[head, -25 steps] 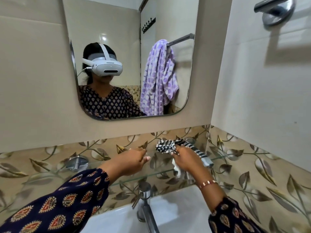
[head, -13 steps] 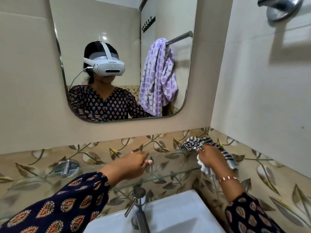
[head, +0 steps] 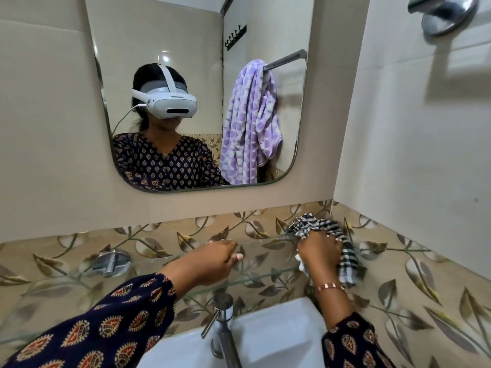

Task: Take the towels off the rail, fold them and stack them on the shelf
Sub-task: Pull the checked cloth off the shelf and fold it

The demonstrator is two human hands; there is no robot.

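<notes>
A bunched black-and-white checked towel (head: 316, 226) lies at the right end of the glass shelf (head: 265, 278), against the corner. My right hand (head: 320, 249) presses down on it and grips it; part of the cloth hangs over the shelf's front edge. My left hand (head: 212, 261) rests on the shelf near its middle, fingers curled in, holding nothing. In the mirror (head: 186, 49) a purple spotted towel (head: 249, 123) hangs from a grey rail (head: 287, 59) behind me.
A chrome tap (head: 223, 322) and a white basin (head: 279, 338) sit below the shelf. A chrome shelf bracket (head: 111, 261) is on the leaf-patterned tiles at left. A chrome wall fitting (head: 443, 14) juts out at the top right.
My right hand has carried the checked towel to the right along the shelf, into the corner. My left hand has stayed on the shelf.
</notes>
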